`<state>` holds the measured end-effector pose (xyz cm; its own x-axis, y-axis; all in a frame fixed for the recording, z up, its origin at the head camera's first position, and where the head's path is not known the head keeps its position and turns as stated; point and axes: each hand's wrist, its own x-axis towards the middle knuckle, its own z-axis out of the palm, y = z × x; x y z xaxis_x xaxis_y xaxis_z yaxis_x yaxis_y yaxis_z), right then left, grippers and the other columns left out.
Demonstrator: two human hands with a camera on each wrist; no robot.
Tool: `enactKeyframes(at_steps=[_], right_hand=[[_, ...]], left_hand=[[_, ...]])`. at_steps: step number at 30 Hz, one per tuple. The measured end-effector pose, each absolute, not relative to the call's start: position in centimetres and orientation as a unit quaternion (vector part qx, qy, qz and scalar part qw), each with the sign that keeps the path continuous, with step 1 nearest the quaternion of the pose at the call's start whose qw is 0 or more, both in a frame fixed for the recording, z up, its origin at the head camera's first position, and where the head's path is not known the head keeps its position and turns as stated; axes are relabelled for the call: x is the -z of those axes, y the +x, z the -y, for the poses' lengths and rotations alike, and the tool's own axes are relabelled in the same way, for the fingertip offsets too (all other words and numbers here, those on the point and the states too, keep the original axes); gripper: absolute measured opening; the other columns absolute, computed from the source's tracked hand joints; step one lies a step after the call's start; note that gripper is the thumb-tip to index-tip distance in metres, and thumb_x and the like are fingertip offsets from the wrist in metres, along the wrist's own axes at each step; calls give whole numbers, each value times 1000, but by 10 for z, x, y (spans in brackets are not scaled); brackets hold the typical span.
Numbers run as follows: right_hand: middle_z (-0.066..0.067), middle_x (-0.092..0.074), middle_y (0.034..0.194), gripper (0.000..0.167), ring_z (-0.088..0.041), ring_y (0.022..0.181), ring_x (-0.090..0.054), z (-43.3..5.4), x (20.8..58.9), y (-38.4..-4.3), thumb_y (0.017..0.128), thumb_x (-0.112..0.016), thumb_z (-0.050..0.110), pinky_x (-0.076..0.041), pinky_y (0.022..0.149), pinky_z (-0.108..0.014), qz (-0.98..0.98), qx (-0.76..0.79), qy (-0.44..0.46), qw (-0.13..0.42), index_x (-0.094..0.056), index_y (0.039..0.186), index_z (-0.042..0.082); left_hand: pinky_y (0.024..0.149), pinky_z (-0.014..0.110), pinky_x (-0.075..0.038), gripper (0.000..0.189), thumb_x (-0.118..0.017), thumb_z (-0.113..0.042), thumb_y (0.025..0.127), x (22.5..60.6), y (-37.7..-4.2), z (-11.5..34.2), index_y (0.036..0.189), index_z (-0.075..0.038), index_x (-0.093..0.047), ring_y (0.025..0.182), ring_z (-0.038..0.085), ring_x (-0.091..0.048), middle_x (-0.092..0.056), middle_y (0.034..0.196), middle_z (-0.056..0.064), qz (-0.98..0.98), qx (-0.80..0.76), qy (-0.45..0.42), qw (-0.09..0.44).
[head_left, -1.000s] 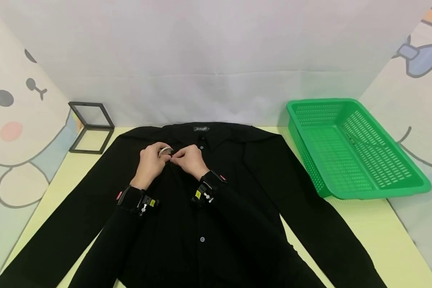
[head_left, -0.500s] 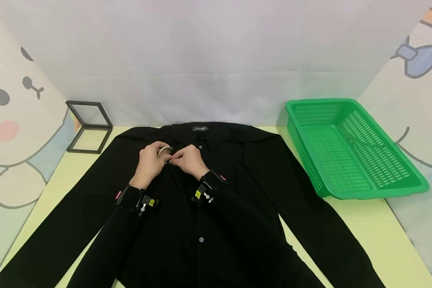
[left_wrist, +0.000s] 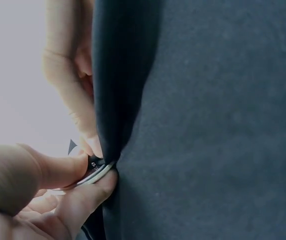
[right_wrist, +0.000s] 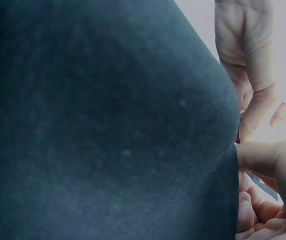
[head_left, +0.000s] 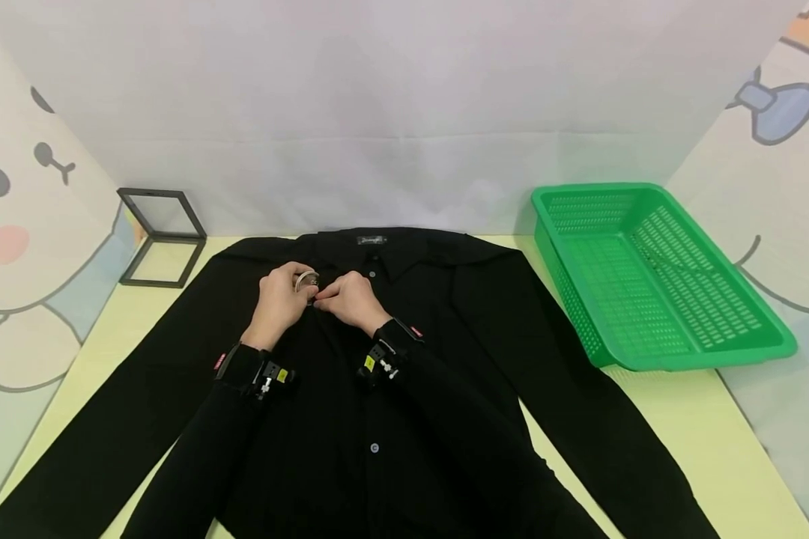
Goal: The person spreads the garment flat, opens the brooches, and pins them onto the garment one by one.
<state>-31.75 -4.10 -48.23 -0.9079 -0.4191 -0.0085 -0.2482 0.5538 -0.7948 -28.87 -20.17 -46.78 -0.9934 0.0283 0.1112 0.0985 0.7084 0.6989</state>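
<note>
A black long-sleeved button shirt [head_left: 485,314] is spread flat, collar away from me. At its chest, left of the button row, my left hand [head_left: 276,303] holds a round badge [head_left: 308,278] with a pale rim. In the left wrist view the badge [left_wrist: 101,172] stands edge-on between left thumb and fingers, against a raised fold of shirt fabric [left_wrist: 123,90]. My right hand [head_left: 353,301] meets it there, thumb and index finger pinching at the badge's near side. What those fingertips pinch is hidden. The right wrist view shows mostly fabric [right_wrist: 108,125], with fingers [right_wrist: 258,110] at its edge.
A green plastic basket [head_left: 613,359] stands at the right, beside the shirt's right-hand sleeve. At the back left, a dark-edged display frame [head_left: 151,283] stands unfolded. The pale yellow table [head_left: 708,419] shows around the shirt, with a white backdrop [head_left: 404,112] behind.
The head view has drifted slightly, so everything sits a little further left. Both hands stay at the same spot on the shirt, with the badge turned slightly between them.
</note>
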Motion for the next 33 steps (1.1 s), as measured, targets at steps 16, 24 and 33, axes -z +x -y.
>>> enactKeyframes(at_steps=[16, 24, 33], right_hand=[[-6, -81, 100, 11, -12, 76, -71, 42, 483, -318, 94, -78, 17, -52, 65, -17, -879, 425, -191, 103, -84, 101, 11], [-5, -81, 98, 11, -10, 72, -70, 42, 482, -318, 93, -78, 17, -50, 62, -15, -880, 423, -192, 100, -84, 100, 11], [-5, -81, 97, 11, -14, 76, -71, 42, 481, -317, 93, -79, 18, -49, 63, -16, -884, 414, -198, 90, -84, 101, 12]], left_hand=[[84, 50, -54, 30, -66, -6, 101, 467, -290, 201, 129, 4, -63, 98, 41, -66, -68, 116, 28, 924, 374, -50, 60], [77, 46, -53, 29, -64, -7, 102, 469, -289, 200, 129, 3, -63, 91, 38, -66, -68, 114, 26, 924, 375, -49, 59], [69, 39, -47, 28, -62, -7, 102, 469, -289, 198, 127, 5, -64, 78, 34, -63, -69, 113, 26, 927, 366, -51, 66]])
